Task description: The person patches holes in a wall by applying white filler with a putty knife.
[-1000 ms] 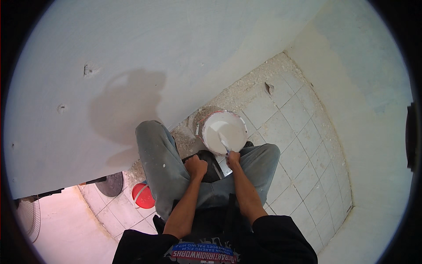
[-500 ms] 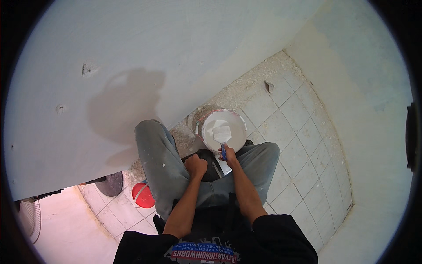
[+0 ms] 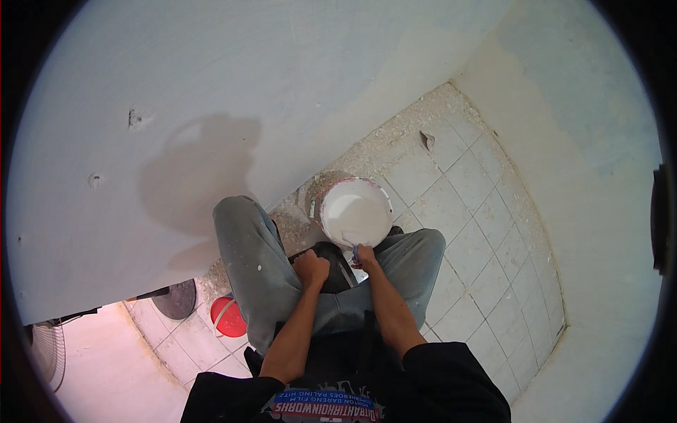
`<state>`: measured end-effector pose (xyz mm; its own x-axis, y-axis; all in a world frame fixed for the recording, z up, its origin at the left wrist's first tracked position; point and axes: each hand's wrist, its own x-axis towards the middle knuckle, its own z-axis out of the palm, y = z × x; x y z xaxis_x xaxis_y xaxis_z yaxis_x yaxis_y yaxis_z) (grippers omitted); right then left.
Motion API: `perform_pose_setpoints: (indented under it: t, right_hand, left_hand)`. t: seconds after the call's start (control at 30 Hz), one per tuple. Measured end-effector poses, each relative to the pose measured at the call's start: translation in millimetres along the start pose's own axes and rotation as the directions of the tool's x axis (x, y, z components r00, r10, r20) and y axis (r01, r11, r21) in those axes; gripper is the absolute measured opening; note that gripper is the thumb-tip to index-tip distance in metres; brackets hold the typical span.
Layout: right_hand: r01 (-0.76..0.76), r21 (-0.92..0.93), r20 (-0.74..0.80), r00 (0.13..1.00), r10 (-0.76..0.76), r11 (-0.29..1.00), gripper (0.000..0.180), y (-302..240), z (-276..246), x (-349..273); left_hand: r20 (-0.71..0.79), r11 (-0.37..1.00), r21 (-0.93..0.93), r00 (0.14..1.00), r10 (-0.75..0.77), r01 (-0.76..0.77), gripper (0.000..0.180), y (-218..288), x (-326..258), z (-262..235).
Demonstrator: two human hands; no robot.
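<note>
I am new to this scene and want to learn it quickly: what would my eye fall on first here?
First comes the round bucket of white paste, standing on the tiled floor between the crouching person's knees. Just below it the right hand holds a small tool at the bucket's near rim, and the left hand is closed beside it. At the lower left, a red container stands out against the pale wall.

What the right hand (image 3: 365,256) grips is too small to tell

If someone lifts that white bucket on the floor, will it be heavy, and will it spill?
The bucket looks nearly full of thick white paste, so it is probably heavy for its size. Its wide base on the flat tiled floor suggests it won't tip easily. The paste looks stiff, so it would likely slump rather than splash.
</note>
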<state>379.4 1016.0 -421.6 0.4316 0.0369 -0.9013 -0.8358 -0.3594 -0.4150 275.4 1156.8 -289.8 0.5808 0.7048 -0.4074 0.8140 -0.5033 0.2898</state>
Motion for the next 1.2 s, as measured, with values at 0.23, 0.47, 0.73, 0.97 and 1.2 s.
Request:
perform_pose_setpoints:
  t: [0.23,0.47,0.73,0.97,1.2]
  right_hand:
    - [0.032,0.033,-0.047,0.998,-0.030,0.999,0.030,-4.6,-0.8,-1.9]
    - [0.014,0.052,-0.002,1.000,-0.014,0.999,0.029,-11.4,-1.0,-19.3]
    - [0.000,0.373,0.266,0.958,-0.107,0.928,0.042,-33.0,-15.7,-36.2]
    - [-0.237,0.575,0.601,0.772,-0.207,0.783,0.045,-37.0,-18.4,-31.3]
    - [-0.174,0.627,0.541,0.799,-0.263,0.760,0.043,-39.2,-27.2,-27.3]
  left_hand:
    - [0.026,1.000,-0.016,1.000,-0.012,0.012,0.025,0.2,1.6,-0.2]
    - [0.048,0.997,-0.077,0.998,-0.028,0.032,0.026,3.2,-1.4,-7.0]
    - [0.017,0.999,-0.031,1.000,-0.026,0.026,0.025,4.3,-2.6,-5.7]
    - [0.006,1.000,-0.027,1.000,-0.016,0.016,0.027,2.7,-3.4,-8.0]
    - [0.026,0.997,-0.063,0.999,-0.047,0.048,0.022,4.6,-2.6,-9.7]
